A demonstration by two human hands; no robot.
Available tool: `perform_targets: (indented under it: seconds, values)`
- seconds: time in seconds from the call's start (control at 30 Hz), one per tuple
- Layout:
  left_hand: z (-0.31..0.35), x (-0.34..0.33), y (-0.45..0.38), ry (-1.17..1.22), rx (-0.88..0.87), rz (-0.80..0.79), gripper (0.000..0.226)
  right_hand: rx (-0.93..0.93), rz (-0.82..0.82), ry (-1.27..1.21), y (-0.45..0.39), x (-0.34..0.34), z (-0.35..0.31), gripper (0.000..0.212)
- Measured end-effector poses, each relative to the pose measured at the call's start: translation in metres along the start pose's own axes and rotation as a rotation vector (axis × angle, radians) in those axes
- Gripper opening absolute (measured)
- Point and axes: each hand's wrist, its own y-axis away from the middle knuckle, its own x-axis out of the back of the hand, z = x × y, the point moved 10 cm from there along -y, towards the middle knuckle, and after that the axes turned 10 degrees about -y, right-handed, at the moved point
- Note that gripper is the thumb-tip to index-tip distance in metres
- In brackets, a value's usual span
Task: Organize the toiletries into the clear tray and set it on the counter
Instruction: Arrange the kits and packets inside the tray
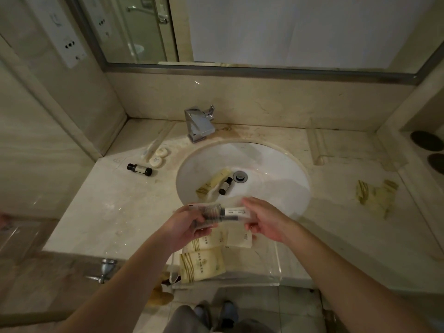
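Observation:
My left hand (pixel 189 224) and my right hand (pixel 264 222) together hold a clear-wrapped packet (pixel 223 213) with a dark comb and a small white tube inside, just above the sink's front rim. Under my hands the clear tray (pixel 276 267) sits at the counter's front edge, holding cream packets (pixel 203 263). Another cream packet (pixel 213 182) and a small dark bottle (pixel 225 186) lie in the white sink (pixel 276 179). A second dark bottle (pixel 139 169), two round soaps (pixel 158 158) and a wrapped toothbrush (pixel 151 147) lie on the counter to the left. More cream packets (pixel 374 197) lie to the right.
A chrome tap (pixel 199 123) stands behind the sink, with the drain plug (pixel 239 176) in the bowl. A mirror runs along the back wall. Two dark round things (pixel 430 147) sit on a ledge at far right. A chrome knob (pixel 105 270) sticks out below the counter at left.

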Motion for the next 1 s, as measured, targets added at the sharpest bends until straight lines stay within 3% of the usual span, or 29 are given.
perform_targets:
  seconds: [0.13, 0.37, 0.43, 0.6, 0.77, 0.87, 1.0]
  values:
    - [-0.002, -0.014, -0.002, -0.086, 0.010, -0.077, 0.037, 0.132, 0.056, 0.095, 0.005, 0.024, -0.006, 0.013]
    - [-0.005, -0.016, -0.011, -0.297, -0.022, -0.063, 0.033, 0.136, 0.011, 0.071, 0.016, 0.050, 0.001, 0.007]
    - [-0.008, -0.018, -0.012, -0.379, -0.027, -0.069, 0.035, 0.180, 0.013, 0.092, 0.017, 0.053, -0.003, 0.014]
    - [-0.009, -0.022, -0.011, -0.577, -0.059, -0.130, 0.040, 0.279, 0.135, 0.438, 0.022, 0.060, -0.013, 0.029]
    - [-0.009, -0.021, -0.011, -0.452, -0.081, -0.169, 0.016, 0.315, 0.187, 0.635, 0.026, 0.066, -0.014, 0.033]
    - [-0.002, -0.008, -0.013, -0.541, -0.146, -0.034, 0.010, 0.352, 0.155, 0.648, 0.029, 0.058, -0.016, 0.042]
    - [-0.003, -0.006, -0.010, -0.601, -0.153, 0.001, 0.032, 0.250, 0.154, 0.518, 0.025, 0.059, -0.008, 0.030]
